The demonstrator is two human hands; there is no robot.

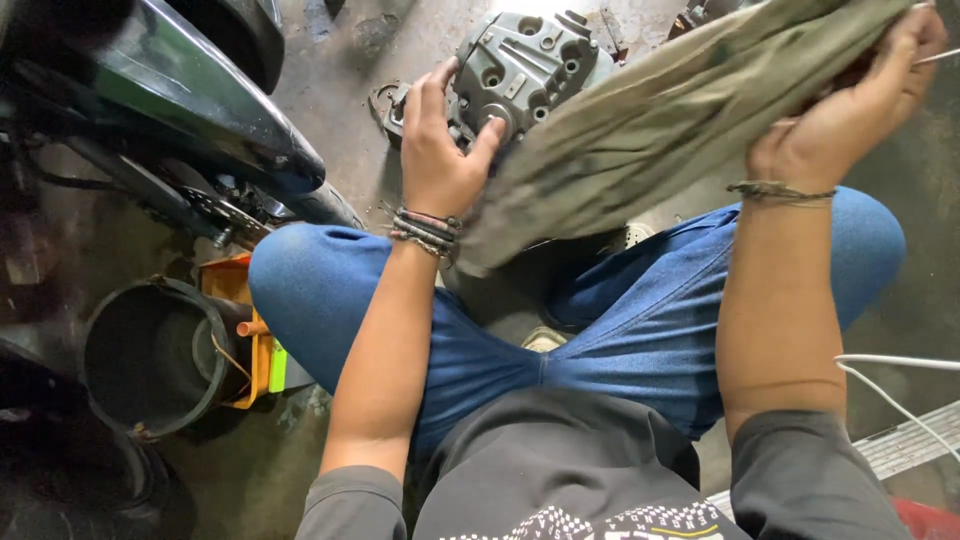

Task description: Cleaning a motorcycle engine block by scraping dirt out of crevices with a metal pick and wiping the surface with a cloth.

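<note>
left hand (437, 150) on engine cover (520, 65); right hand (850, 105) grips rag (660, 120)

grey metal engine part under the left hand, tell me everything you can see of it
The grey metal engine part looks like a cast cover of dull, grimy aluminium, with raised ribs and several round bolt holes and bosses across its top. It sits on the stained concrete floor in front of the person's knees. The left hand rests on its near left edge, fingers spread over it. A dirty olive cloth, held up by the right hand, hides its right side.
</note>
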